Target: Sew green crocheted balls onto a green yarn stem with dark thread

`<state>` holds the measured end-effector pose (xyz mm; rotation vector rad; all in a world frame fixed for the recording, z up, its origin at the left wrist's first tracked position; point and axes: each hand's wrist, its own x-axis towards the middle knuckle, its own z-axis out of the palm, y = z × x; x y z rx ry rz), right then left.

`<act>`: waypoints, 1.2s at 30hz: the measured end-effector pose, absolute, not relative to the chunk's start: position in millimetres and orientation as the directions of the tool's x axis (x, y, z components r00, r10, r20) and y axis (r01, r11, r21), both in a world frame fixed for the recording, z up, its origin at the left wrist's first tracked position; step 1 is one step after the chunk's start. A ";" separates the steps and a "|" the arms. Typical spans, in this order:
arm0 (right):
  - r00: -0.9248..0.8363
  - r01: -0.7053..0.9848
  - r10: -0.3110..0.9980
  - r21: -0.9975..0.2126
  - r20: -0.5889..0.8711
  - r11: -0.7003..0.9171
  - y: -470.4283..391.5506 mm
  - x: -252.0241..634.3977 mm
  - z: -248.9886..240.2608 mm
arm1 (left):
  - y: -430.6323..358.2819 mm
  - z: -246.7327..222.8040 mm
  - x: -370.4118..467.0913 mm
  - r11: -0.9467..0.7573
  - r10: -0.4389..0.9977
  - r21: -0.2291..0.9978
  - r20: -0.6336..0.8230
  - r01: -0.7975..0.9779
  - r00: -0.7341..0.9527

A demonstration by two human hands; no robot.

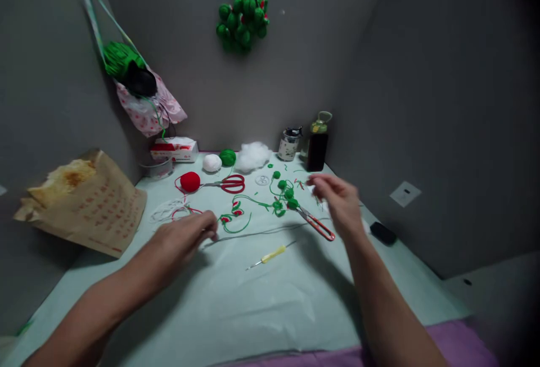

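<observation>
My left hand (pixel 192 232) hovers low over the left middle of the table, its fingers curled together beside the end of a thin grey cord (pixel 253 234). Whether the fingers grip that cord is unclear. On the right, my right hand (pixel 340 195) is raised with thumb and fingertips pinched; what they hold, if anything, is too small to see. Below it lie orange-handled scissors (pixel 318 225), blades toward small green crocheted balls (pixel 288 193). Red-and-green crocheted pieces (pixel 237 209) with green yarn tails lie near my left hand. A yellow-handled crochet hook (pixel 273 254) rests in front.
Red scissors (pixel 232 183), a red yarn ball (pixel 190 182), a white ball (pixel 211 162), a green ball (pixel 228 157) and stuffing (pixel 253 156) lie behind. A paper bag (pixel 101 206) stands left; a bottle (pixel 318 150) and a dark oval object (pixel 383 233) are right.
</observation>
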<state>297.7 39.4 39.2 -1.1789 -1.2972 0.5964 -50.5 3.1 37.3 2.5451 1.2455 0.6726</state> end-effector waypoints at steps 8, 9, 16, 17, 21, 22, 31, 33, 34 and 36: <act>-0.562 -0.091 0.825 -0.996 0.062 0.013 -2.0 213.3 32.1 | 14.7 50.1 16.9 -0.772 0.629 0.245 0.427 0.587 0.649; -0.552 -0.071 0.832 -0.997 0.047 0.009 -1.0 214.1 30.3 | 15.5 48.6 18.2 -0.769 0.630 0.249 0.456 0.589 0.629; -0.282 0.204 0.946 -0.953 0.160 0.222 8.2 216.4 27.2 | 20.6 27.1 18.5 -0.684 0.729 0.453 0.470 0.572 0.498; -0.289 0.202 0.944 -0.954 0.158 0.222 8.6 216.8 28.1 | 21.4 24.8 18.3 -0.654 0.756 0.512 0.449 0.557 0.476; -0.284 0.165 0.952 -0.973 0.111 0.163 10.4 220.2 29.4 | 23.7 20.5 16.6 -0.470 0.876 0.786 0.362 0.402 0.318; -0.277 0.162 0.955 -0.975 0.105 0.154 10.9 220.7 28.9 | 24.0 19.7 16.6 -0.417 0.902 0.838 0.333 0.351 0.275; -0.349 0.165 0.918 -0.952 0.188 0.258 7.8 213.2 25.8 | 20.4 -0.2 35.8 -0.182 0.916 0.963 0.094 0.197 0.389; -0.349 0.189 0.916 -0.942 0.199 0.277 6.7 212.1 26.2 | 18.3 -2.8 40.0 -0.159 0.928 0.967 0.078 0.198 0.364; -0.340 0.205 0.919 -0.939 0.198 0.278 6.2 211.7 26.5 | 17.3 -3.4 41.4 -0.157 0.939 0.968 0.085 0.198 0.333; -0.326 0.223 0.926 -0.936 0.190 0.271 5.4 211.2 27.1 | 15.6 -3.7 43.0 -0.176 0.955 0.965 0.119 0.195 0.271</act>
